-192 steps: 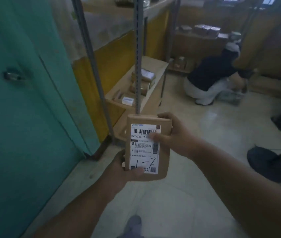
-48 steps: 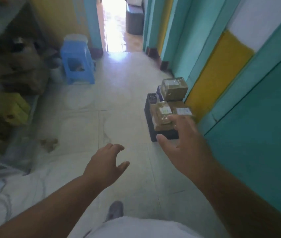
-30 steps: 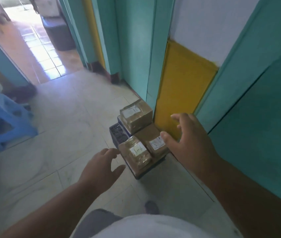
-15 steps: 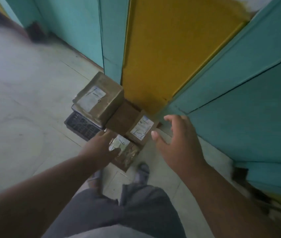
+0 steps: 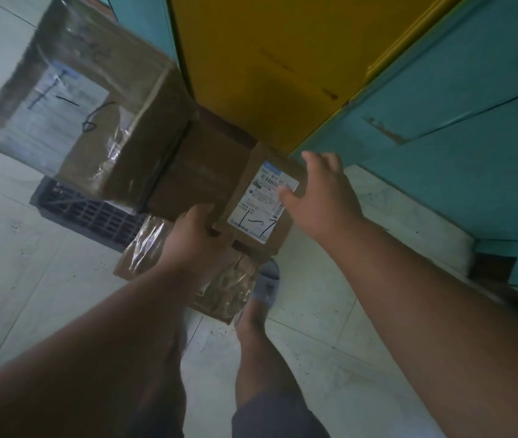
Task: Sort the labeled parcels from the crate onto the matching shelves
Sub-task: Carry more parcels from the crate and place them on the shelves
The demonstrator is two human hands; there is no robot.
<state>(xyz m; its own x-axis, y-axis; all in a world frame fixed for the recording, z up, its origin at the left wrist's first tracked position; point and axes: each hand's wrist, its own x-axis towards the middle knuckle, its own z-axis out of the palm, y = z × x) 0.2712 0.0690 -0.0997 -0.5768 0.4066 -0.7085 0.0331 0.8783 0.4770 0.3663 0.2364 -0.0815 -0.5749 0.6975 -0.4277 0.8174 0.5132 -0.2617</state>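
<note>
A dark slatted crate (image 5: 87,210) sits on the floor by the wall, piled with brown parcels. A big taped box (image 5: 93,102) with a handwritten "6" on its label lies on top at the left. Beside it is a flat parcel (image 5: 260,200) whose white label reads "1-7". My left hand (image 5: 194,238) grips the near left edge of that flat parcel. My right hand (image 5: 320,197) is spread open, its thumb touching the label's right side. A tape-wrapped parcel (image 5: 219,286) lies under my left wrist, partly hidden.
A yellow wall panel (image 5: 267,64) and teal wall (image 5: 441,137) rise right behind the crate. My foot in a grey sandal (image 5: 267,286) stands just next to the lower parcel. Pale tiled floor (image 5: 14,263) spreads to the left.
I have bent closer over the crate. My left hand moved from the tape-wrapped parcel to the edge of the "1-7" parcel, and my right hand came in onto its label.
</note>
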